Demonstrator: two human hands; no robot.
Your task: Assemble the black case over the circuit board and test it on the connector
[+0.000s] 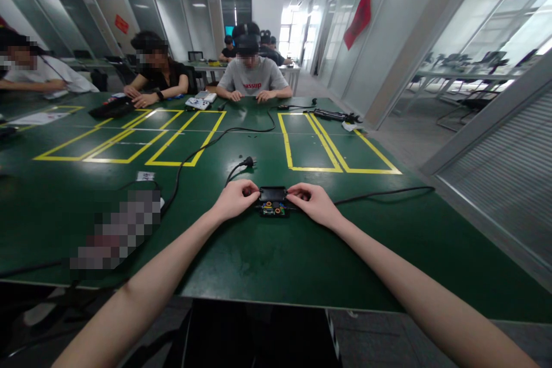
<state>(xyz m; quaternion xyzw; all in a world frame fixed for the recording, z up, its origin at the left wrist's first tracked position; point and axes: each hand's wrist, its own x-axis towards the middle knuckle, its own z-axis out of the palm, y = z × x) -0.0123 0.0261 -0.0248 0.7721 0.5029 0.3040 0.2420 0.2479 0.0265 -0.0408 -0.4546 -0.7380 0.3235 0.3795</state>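
An opened black power adapter lies on the table in front of me, its circuit board exposed in the lower shell and showing coils and small coloured parts. Just beyond the board, the black adapter cover is tilted up with its hollow inside facing me. My left hand pinches the cover's left edge between thumb and fingers. On the opposite edge, my right hand grips it in the same way. Black cables run out from both sides of the adapter. One ends in a plug beyond my left hand.
A green table carries yellow tape outlines. To the left lies a blurred-out object near a small label and a long black cable. Dark tools lie at the far right. Several people sit across the table.
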